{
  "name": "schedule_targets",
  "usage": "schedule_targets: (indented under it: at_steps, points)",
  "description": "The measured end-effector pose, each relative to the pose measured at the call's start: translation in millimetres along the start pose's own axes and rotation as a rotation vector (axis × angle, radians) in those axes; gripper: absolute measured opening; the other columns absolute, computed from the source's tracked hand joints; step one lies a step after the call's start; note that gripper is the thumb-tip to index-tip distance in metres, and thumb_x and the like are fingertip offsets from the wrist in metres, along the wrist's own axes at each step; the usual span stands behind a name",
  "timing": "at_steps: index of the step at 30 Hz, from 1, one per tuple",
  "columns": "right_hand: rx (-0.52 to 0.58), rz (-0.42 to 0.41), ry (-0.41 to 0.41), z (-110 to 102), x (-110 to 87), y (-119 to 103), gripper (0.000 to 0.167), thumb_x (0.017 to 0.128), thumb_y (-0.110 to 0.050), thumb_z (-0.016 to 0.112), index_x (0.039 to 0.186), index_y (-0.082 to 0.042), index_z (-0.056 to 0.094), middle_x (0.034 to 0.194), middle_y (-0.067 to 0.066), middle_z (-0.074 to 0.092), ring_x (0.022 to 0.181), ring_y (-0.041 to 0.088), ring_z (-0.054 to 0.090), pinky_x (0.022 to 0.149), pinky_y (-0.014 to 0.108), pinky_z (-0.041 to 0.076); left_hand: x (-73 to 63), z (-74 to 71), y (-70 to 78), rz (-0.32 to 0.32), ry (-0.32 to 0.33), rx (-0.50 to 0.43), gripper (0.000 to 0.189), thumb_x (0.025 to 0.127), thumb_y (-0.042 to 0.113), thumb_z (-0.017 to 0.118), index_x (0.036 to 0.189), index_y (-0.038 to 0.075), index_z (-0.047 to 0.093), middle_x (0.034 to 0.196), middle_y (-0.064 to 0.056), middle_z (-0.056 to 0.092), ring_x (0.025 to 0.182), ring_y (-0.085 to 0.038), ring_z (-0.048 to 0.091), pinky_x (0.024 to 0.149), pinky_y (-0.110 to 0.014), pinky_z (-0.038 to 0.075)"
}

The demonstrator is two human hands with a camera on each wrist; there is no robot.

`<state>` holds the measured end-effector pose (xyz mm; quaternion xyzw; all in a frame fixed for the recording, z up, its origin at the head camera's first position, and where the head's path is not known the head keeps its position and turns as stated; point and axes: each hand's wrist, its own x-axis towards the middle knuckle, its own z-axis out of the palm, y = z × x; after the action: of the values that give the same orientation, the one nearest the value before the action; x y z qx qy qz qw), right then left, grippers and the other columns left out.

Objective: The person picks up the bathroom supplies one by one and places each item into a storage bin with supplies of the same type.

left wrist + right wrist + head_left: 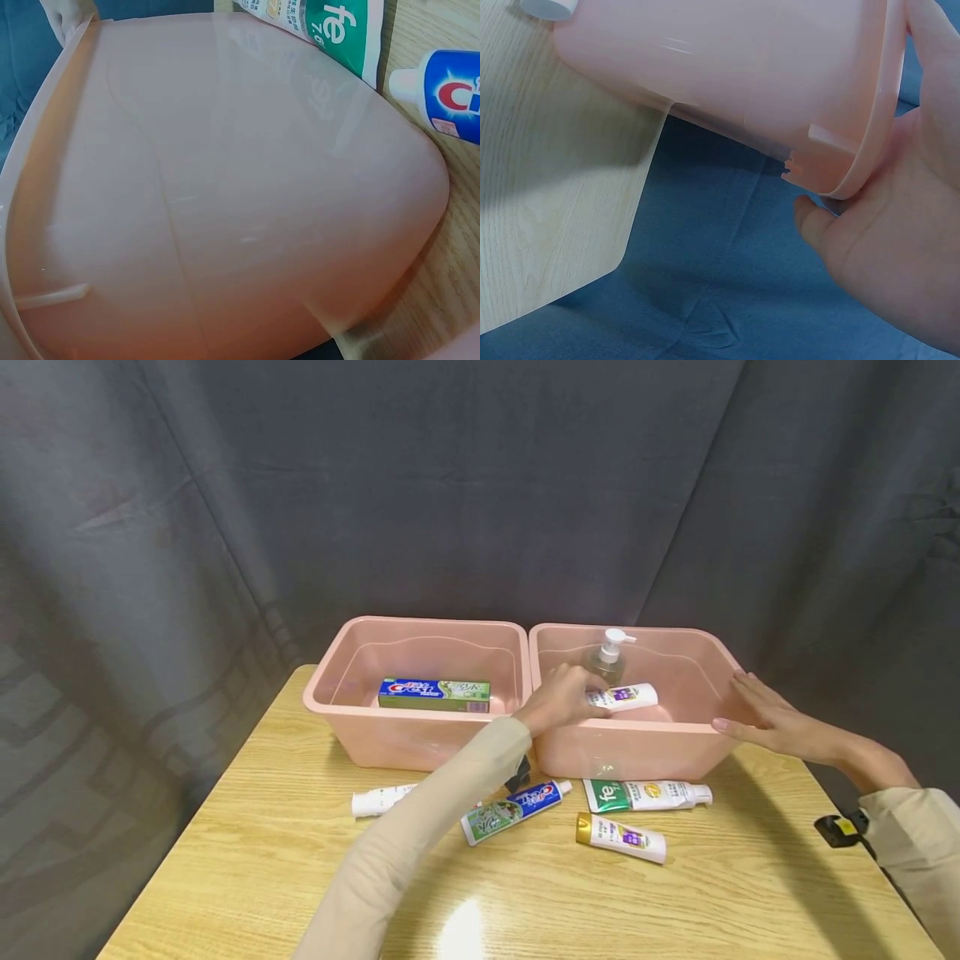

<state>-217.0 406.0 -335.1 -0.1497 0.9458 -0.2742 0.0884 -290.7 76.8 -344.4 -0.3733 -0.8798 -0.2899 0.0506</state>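
Note:
My left hand reaches over the front rim into the right pink bin. Its fingers grip the near end of a white bottle with a purple label; that end is hidden by the hand. Just behind it in the same bin stands a clear pump bottle with a white pump head. My right hand rests on that bin's right rim near the front corner, its fingers extended along the rim and thumb apart. In the right wrist view, the right hand lies against the rim's outside.
The left pink bin holds a toothpaste box. Before the bins lie a Crest-like blue-green toothpaste tube, a green-white tube, a gold-capped white bottle and a white tube partly behind my left sleeve. A black device sits at the table's right edge.

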Motion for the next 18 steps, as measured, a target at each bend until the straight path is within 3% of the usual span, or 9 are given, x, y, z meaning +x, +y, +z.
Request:
schedule_targets:
  at_steps: [6, 18]
  points:
    - [-0.003, -0.004, -0.001, -0.5, 0.1, 0.0, 0.097, 0.097, -0.036, 0.056, 0.156, -0.014, -0.017, 0.160, 0.019, -0.025, 0.142, 0.046, -0.026, 0.094, 0.083, -0.004, 0.9, -1.1, 0.8, -0.017, -0.020, 0.004, 0.030, 0.082, 0.028, 0.083, 0.107, 0.011, 0.078, 0.102, 0.002, 0.074, 0.085, -0.006, 0.060, 0.078, -0.016, 0.044]
    - [0.004, -0.007, -0.004, -0.7, 0.4, 0.8, 0.096, 0.098, -0.035, 0.056, 0.156, -0.015, -0.017, 0.160, 0.018, -0.025, 0.142, 0.046, -0.026, 0.094, 0.083, -0.004, 0.6, 2.6, 0.7, -0.037, -0.011, -0.030, 0.027, 0.086, 0.021, 0.080, 0.110, 0.011, 0.077, 0.102, 0.002, 0.075, 0.093, -0.007, 0.068, 0.081, -0.014, 0.047]
